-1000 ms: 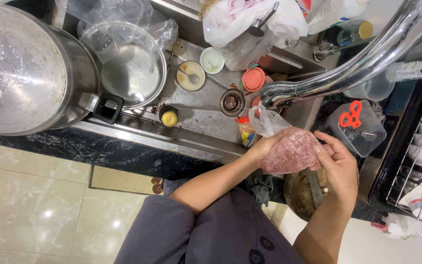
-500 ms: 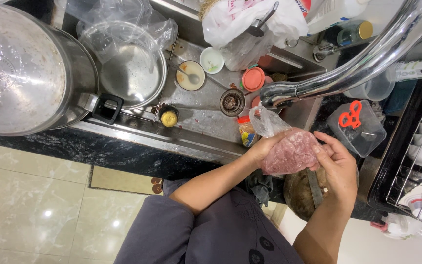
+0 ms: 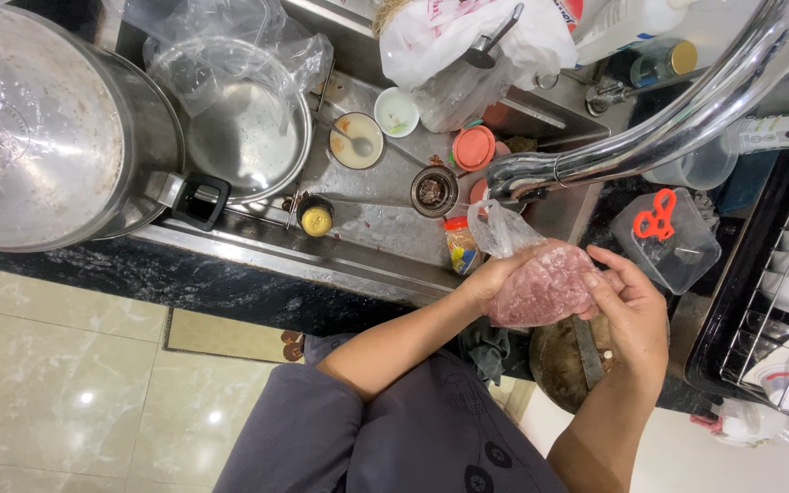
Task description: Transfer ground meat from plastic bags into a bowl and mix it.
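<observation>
One large steel pot [image 3: 43, 128] stands on the worktop [image 3: 257, 274]. One sink [image 3: 376, 205] holds one pan [image 3: 248, 137], two small bowls [image 3: 358, 140], possibly sauce inside. Both hands, left [image 3: 490, 278] and right [image 3: 632, 310], pinch one bag of minced meat [image 3: 541, 283] above the sink edge.

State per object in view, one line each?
Bag of pink minced meat: held up, top knotted shut.
Left hand: gripping bag.
Right hand: gripping bag.
Faucet: no water running.
Large steel pot: lidded.
Small bowl: spoon inside.
</observation>
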